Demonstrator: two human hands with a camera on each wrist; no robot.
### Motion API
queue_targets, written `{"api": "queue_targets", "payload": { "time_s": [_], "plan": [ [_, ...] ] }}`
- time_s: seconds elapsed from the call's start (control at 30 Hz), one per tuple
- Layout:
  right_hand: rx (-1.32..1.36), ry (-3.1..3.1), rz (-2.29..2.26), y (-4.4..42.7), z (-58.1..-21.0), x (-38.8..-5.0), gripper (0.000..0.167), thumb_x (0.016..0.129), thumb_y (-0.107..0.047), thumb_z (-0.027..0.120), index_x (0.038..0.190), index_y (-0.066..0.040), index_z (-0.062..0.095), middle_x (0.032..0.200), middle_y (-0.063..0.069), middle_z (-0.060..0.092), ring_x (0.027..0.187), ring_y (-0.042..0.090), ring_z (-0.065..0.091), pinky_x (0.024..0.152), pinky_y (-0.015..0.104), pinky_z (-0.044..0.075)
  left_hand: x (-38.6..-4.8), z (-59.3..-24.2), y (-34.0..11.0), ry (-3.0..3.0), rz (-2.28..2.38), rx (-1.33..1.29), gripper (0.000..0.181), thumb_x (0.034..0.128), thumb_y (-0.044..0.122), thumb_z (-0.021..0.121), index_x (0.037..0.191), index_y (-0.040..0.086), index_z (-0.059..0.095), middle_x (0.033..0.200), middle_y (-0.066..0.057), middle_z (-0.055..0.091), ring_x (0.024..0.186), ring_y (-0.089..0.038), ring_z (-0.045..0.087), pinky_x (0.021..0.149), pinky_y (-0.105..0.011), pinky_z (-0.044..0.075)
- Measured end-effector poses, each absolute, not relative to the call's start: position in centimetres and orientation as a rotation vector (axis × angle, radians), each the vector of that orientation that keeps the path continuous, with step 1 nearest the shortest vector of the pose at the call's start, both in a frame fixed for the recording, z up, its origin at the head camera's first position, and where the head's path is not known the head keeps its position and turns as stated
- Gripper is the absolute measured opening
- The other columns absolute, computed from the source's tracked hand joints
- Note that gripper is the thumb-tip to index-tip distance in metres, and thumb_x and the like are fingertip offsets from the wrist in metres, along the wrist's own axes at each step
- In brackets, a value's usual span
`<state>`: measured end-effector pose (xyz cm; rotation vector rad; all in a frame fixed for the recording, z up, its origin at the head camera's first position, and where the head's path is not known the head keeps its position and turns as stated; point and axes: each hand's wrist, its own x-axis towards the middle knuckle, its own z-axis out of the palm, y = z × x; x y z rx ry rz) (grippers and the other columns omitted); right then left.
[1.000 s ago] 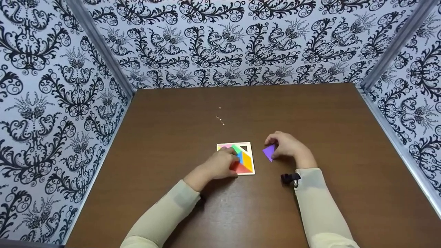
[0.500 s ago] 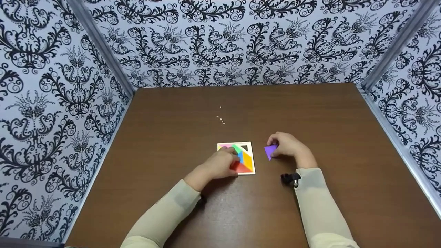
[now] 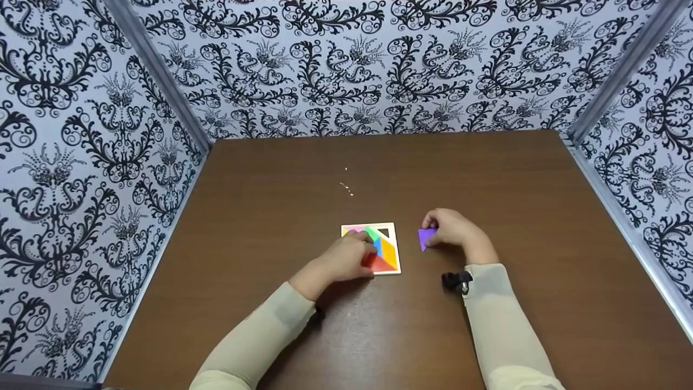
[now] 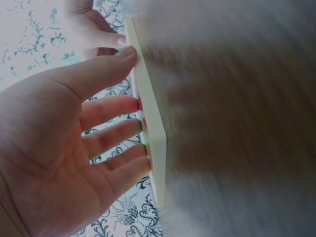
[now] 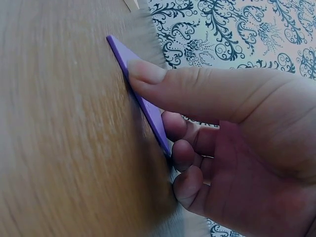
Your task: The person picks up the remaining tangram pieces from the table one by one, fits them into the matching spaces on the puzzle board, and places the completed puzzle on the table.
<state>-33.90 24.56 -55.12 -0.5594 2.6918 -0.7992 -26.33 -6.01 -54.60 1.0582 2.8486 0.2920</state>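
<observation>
A square tangram board (image 3: 397, 249) with a pale rim lies on the table, filled with coloured pieces, among them an orange piece (image 3: 388, 254) and a red one (image 3: 380, 264). Its far right corner shows a dark triangular gap (image 3: 383, 233). My left hand (image 3: 344, 259) rests on the board's left part and hides several pieces. In the left wrist view its fairly straight fingertips touch the top, and the thumb sits against the rim (image 4: 154, 116). Right of the board, my right hand (image 3: 450, 228) pinches a purple triangle (image 3: 425, 238) between thumb and fingers, close to the tabletop.
The brown tabletop (image 3: 260, 189) is enclosed by patterned walls (image 3: 346, 70) at the back and both sides. Small pale specks (image 3: 347, 187) lie beyond the board. A black wrist mount (image 3: 456, 280) sits at the right sleeve.
The right hand has shifted slightly right, and the purple triangle has turned and slid a little further into its fingers. The left hand and the board have stayed put.
</observation>
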Motion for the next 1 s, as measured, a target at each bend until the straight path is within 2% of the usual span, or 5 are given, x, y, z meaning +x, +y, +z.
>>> {"api": "queue_targets", "payload": {
  "time_s": [0.2, 0.53, 0.77, 1.0],
  "plan": [
    [-0.492, 2.7, -0.873, 25.0, -55.1, -34.0, 0.021, 0.078, -0.007, 0.088, 0.093, -0.006, 0.072, 0.09, 0.007, 0.066, 0.087, 0.021, 0.057, 0.078, 0.032, 0.045, -26.4, -54.8, -6.0, 2.847, 0.286, 1.031, 0.047, 0.0884, 0.041, 0.085, 0.127, 0.014, 0.078, 0.138, -0.008, 0.066, 0.124, -0.03, 0.061, 0.103, -0.042, 0.057],
    [-0.372, 2.638, -1.003, 25.8, -54.9, -34.1, 0.01, 0.087, -0.005, 0.081, 0.094, -0.001, 0.074, 0.081, 0.005, 0.068, 0.07, 0.013, 0.057, 0.064, 0.026, 0.047, -26.4, -55.0, -6.2, 2.857, 0.29, 1.038, 0.046, 0.0881, 0.042, 0.086, 0.124, 0.015, 0.079, 0.136, -0.007, 0.067, 0.122, -0.03, 0.062, 0.1, -0.044, 0.058],
    [-0.255, 2.543, -1.136, 26.4, -54.9, -34.2, 0.014, 0.088, -0.005, 0.079, 0.098, 0.004, 0.074, 0.071, -0.005, 0.059, 0.064, 0.008, 0.052, 0.059, 0.022, 0.044, -26.5, -55.1, -6.2, 2.858, 0.308, 1.087, 0.039, 0.0875, 0.039, 0.087, 0.117, 0.014, 0.079, 0.132, -0.009, 0.069, 0.118, -0.03, 0.064, 0.098, -0.043, 0.057],
    [-0.198, 2.499, -1.186, 26.2, -54.7, -34.0, 0.014, 0.089, -0.004, 0.077, 0.098, 0.006, 0.073, 0.072, -0.005, 0.061, 0.063, 0.006, 0.055, 0.06, 0.022, 0.048, -26.5, -55.0, -6.2, 2.854, 0.295, 1.067, 0.042, 0.0878, 0.04, 0.086, 0.121, 0.014, 0.079, 0.134, -0.008, 0.068, 0.121, -0.031, 0.064, 0.101, -0.044, 0.057]
  ]
}}
